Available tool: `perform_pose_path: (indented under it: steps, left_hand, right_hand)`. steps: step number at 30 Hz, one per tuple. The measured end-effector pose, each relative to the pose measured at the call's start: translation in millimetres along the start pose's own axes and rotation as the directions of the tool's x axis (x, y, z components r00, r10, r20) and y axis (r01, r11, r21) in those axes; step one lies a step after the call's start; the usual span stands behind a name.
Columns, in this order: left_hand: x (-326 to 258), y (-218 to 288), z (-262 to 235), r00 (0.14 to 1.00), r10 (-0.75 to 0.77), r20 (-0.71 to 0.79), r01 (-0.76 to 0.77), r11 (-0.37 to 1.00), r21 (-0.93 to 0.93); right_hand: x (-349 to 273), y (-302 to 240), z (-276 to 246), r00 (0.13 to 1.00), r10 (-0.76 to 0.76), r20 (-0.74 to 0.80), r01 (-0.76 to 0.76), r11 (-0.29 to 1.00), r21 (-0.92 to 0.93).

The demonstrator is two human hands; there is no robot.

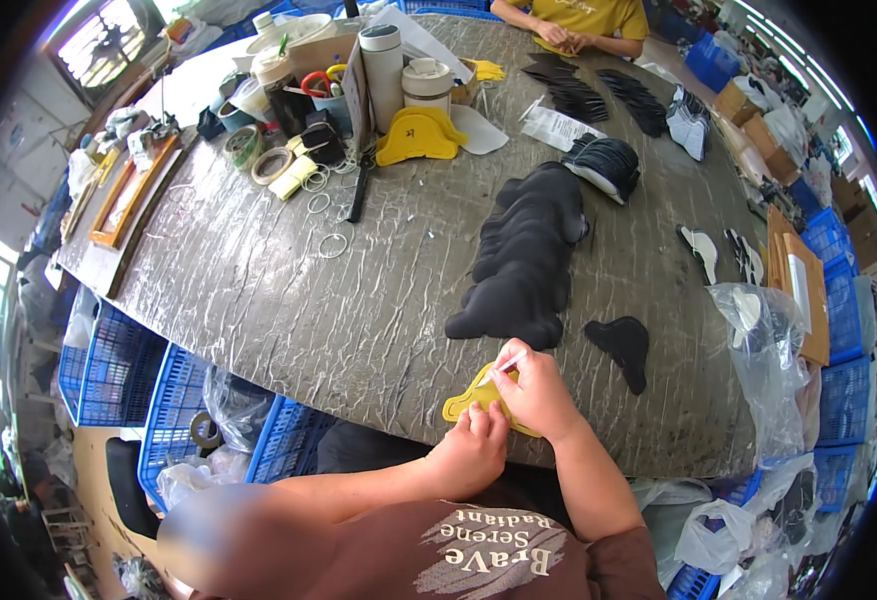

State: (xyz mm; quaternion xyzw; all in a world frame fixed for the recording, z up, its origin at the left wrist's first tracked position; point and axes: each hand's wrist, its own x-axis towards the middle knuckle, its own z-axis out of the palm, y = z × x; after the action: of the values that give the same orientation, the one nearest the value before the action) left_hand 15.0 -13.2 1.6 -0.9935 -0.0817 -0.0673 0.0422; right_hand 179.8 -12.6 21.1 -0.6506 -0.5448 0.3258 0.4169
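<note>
While your left hand (pixel 473 445) presses closed fingers onto a yellow template (pixel 470 400) at the near table edge (pixel 358 395), your right hand (pixel 536 392) pinches a thin white marking pen (pixel 503 362) against it, tip down. Judging by its look, the template is a thin, light, flexible sheet likely to slide on the wrinkled tabletop, so it is best held flat by its broad middle rather than a corner. It overhangs the edge slightly, leaving little room toward you. Left of the hands lies open tabletop; just beyond them sits a stack of black cut pieces (pixel 528 260), and 1 loose black piece (pixel 623 345) lies just to the right, near a clear plastic bag (pixel 773 345).
</note>
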Motion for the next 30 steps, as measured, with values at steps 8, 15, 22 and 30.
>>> perform_pose_path:
  steps: [8,15,22,30]
  left_hand:
    - [-1.4,0.1,2.6,0.997,0.004,0.072,-0.007,0.999,0.038]
    - [-1.2,0.3,1.8,0.998,0.003,0.058,-0.005,0.999,0.049]
    - [-2.0,-0.8,5.1,0.999,0.013,0.033,-0.014,0.999,0.038]
    - [-1.2,-0.2,4.2,0.999,0.009,0.035,-0.011,0.999,0.053]
  right_hand:
    - [4.8,7.6,-1.9,0.995,-0.015,-0.102,0.018,0.999,0.03]
    - [4.2,13.5,-5.2,0.979,-0.076,-0.188,0.069,0.997,-0.045]
    - [0.3,11.3,-4.3,0.985,-0.058,-0.165,0.056,0.998,-0.017]
    - [-1.0,13.6,-5.7,0.984,-0.088,-0.155,0.084,0.996,-0.035]
